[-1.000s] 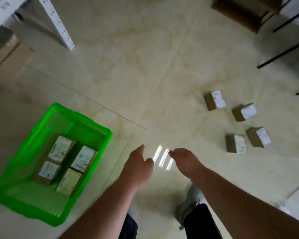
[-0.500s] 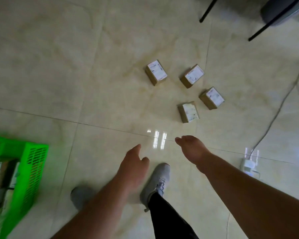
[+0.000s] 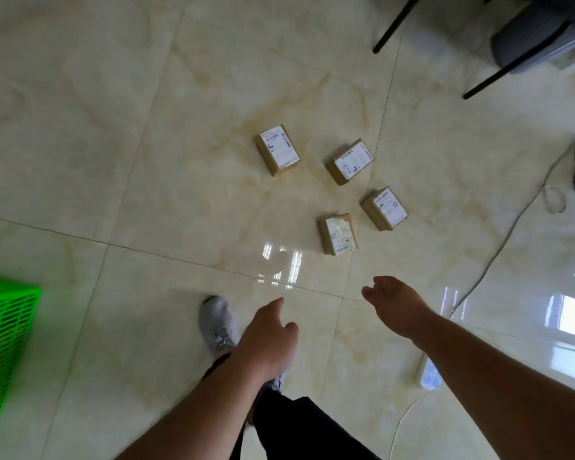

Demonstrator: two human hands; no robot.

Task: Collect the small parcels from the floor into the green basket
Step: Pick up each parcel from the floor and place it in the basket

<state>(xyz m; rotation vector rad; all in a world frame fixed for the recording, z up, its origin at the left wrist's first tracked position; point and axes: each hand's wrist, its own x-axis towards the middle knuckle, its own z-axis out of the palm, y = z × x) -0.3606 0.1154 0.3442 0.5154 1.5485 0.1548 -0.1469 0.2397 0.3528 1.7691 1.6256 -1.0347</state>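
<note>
1. Two bare hands are out in front of us and low in the view, and neither carries anything. Our left hand (image 3: 266, 340) has a loose grip, fingers half curled and the thumb out, closed on nothing. Our right hand (image 3: 395, 303) is spread, palm turned inward, fingers relaxed and pointing ahead.
2. Just beyond the left hand, our grey sneaker (image 3: 218, 323) stands on the glossy cream tiled floor (image 3: 113, 144). We judge we are mid-stride toward the next pickup, with no parcel taken for this trip yet.
3. Far to our left, at the frame edge, stands the bright green slotted plastic basket (image 3: 4, 330). Only one corner shows, so we cannot tell what is inside.
4. Ahead and slightly right lie four small brown cardboard parcels with white labels, all on the floor and none touching another. Nearest is the parcel with the torn label (image 3: 338, 234), just beyond the right hand. Beside it to the right sits a second parcel (image 3: 385, 209), and farther on a third (image 3: 350, 162) and a fourth (image 3: 278, 150).
5. Next, in our judgement, we need to crouch and reach down, close each hand around a near parcel, then turn left toward the basket.
6. A thin white cable (image 3: 498, 250) trails across the floor to the right of the parcels; we should step clear of it.
</note>
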